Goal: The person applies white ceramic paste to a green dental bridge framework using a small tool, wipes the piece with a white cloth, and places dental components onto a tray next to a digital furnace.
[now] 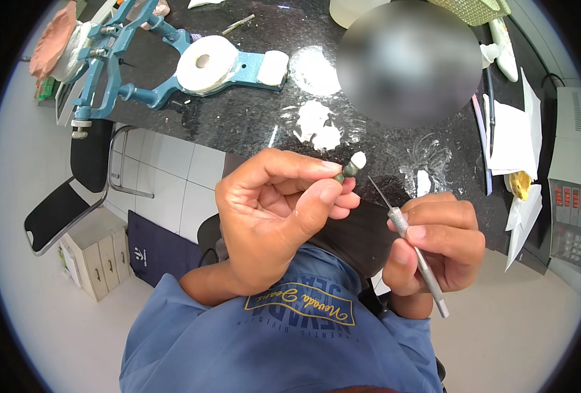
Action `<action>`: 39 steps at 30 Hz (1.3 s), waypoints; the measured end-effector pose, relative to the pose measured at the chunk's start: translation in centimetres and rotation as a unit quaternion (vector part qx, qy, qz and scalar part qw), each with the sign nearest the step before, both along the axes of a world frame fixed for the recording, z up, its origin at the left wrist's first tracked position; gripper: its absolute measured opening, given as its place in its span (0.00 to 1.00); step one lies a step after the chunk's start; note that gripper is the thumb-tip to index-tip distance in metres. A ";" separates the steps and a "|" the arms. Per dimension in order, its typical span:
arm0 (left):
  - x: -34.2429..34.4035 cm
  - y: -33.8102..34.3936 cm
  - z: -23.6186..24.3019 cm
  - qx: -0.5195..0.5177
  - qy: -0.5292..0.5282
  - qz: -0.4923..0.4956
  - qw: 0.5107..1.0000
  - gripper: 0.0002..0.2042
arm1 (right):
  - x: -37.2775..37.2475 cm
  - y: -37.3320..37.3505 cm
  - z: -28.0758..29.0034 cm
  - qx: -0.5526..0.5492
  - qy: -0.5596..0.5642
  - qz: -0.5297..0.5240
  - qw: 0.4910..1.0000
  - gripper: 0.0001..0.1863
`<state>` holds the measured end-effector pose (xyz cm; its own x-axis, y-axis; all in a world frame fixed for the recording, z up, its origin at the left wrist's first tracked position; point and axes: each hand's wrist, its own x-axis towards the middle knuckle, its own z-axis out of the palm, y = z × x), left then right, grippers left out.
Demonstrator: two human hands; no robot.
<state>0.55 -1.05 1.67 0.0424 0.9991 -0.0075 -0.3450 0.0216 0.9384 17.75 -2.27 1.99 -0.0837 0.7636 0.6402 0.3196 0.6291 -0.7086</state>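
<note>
My left hand (257, 216) pinches a small dark green tooth die (350, 170) between thumb and fingertips. A white tooth-shaped cap (358, 159) sits on the die's upper end. My right hand (444, 242) is closed round the knurled metal handle of a dental carving instrument (428, 273), held much like a pen. Its thin pointed tip is close to the white cap, with a small gap showing between them. Both hands are raised in front of the near edge of the dark speckled worktop (238, 128).
A blue dental articulator (248, 65) with white plaster and a pink piece stands at the back left. White powder heaps (315, 121) lie on the worktop. Papers (513, 141), a pen (491, 111) and a keypad device (570, 216) are at the right. A blurred round patch hides the back centre.
</note>
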 end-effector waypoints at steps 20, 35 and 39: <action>0.2 0.0 -0.7 0.026 -0.097 -0.003 0.995 0.06 | 0.3 0.3 -0.3 -0.005 0.027 0.026 0.999 0.16; 0.1 0.0 -0.6 0.025 -0.092 0.001 0.995 0.06 | 0.4 0.3 -0.3 -0.003 0.034 0.031 0.999 0.17; 0.1 0.0 -0.7 0.031 -0.091 0.000 0.995 0.06 | 0.3 0.5 -0.1 0.007 0.030 0.038 0.999 0.17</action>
